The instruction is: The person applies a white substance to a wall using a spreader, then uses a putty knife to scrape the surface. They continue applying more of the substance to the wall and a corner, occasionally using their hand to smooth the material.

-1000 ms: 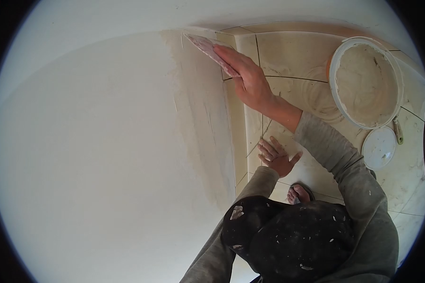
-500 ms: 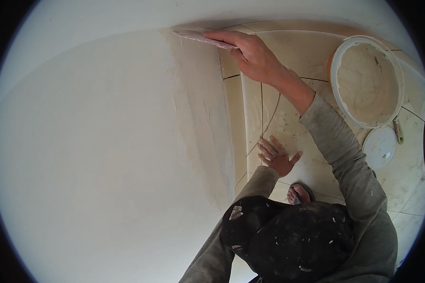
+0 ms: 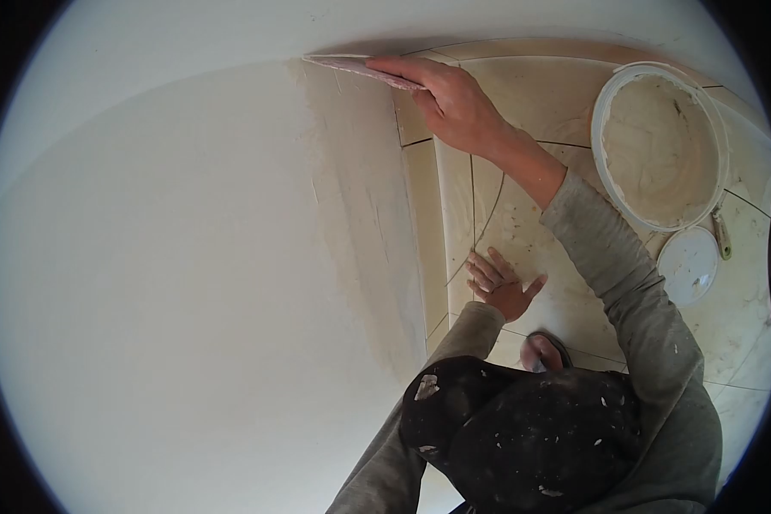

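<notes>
My right hand (image 3: 464, 104) grips a wide putty knife (image 3: 351, 68), smeared with pale pinkish filler. The blade lies against the white wall (image 3: 188, 240) close to the corner at the top, and its handle is hidden in my fingers. Down the wall's edge runs a damp beige band of filler (image 3: 351, 206), with streaks and ridges in it. My left hand (image 3: 504, 289) is spread flat on the beige floor tiles (image 3: 522, 227), fingers apart and holding nothing.
A large white bucket (image 3: 598, 146) of beige filler stands on the tiles at the right. Beside it lie a round white lid (image 3: 689, 267) and a tool with a green handle (image 3: 723, 238). My foot (image 3: 541, 349) is below my left hand. Light tile skirting (image 3: 421, 197) lines the wall's base.
My right hand and the putty knife have shifted very slightly left along the wall. My left hand stays put on the tiles.
</notes>
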`<state>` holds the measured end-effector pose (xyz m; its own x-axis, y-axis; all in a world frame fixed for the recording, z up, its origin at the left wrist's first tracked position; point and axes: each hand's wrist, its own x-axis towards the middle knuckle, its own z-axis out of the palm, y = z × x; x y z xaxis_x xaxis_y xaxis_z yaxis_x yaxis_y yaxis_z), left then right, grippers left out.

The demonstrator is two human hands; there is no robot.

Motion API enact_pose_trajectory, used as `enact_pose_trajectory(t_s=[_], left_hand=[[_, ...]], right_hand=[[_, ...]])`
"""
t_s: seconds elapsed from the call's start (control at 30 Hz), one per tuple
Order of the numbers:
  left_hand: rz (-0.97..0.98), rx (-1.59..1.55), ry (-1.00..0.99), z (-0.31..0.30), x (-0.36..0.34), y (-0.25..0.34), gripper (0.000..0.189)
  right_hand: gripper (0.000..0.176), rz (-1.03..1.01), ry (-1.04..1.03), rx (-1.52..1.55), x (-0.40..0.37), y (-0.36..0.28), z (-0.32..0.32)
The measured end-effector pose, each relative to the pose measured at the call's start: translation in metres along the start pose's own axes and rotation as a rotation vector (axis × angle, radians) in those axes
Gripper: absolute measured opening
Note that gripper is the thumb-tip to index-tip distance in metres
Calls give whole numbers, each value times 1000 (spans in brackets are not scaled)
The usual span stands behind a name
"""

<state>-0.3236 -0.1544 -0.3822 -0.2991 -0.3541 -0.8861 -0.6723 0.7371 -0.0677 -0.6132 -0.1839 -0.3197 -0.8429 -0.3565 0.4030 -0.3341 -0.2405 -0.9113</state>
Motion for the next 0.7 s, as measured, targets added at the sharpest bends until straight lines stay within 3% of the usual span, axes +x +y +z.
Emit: enact_pose_trajectory(t_s=[0.47, 0.57, 0.7], left_hand=[[-22, -12, -10, -3, -3, 3, 135], [-19, -18, -9, -3, -3, 3, 135], [-12, -12, -12, -3, -2, 2, 135]], right_hand=[[58, -71, -175, -15, -58, -17, -2], [58, -9, -12, 58, -44, -17, 0], [58, 11, 33, -14, -17, -10, 1]])
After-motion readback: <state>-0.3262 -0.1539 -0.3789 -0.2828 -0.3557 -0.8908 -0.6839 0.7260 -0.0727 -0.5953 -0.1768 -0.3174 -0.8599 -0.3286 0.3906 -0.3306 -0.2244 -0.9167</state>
